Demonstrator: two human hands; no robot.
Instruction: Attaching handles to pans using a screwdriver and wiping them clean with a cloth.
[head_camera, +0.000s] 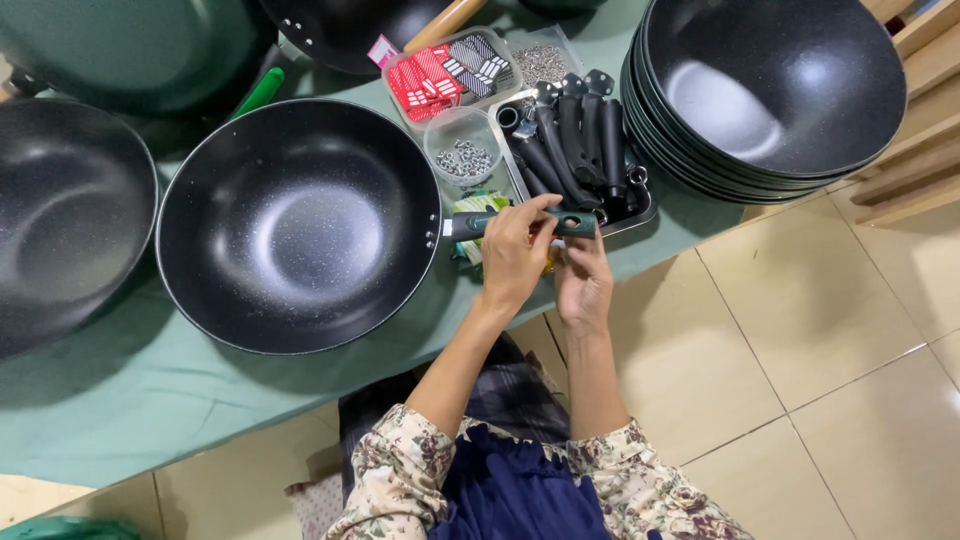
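Note:
A large black speckled wok (298, 226) rests on the green-covered table (130, 400). Its dark green handle (575, 224) sticks out to the right. My left hand (515, 252) grips the handle from above, near the wok's rim. Just below the handle's free end is my right hand (583, 283), fingers curled up against its underside. Something yellow shows between my two hands; I cannot tell what it is.
A metal tray (640, 208) of several black handles lies behind my hands. A clear cup of small metal parts (462, 148), a red-and-dark packet box (445, 72), a stack of black woks (770, 90) at right and more woks (60, 220) at left crowd the table.

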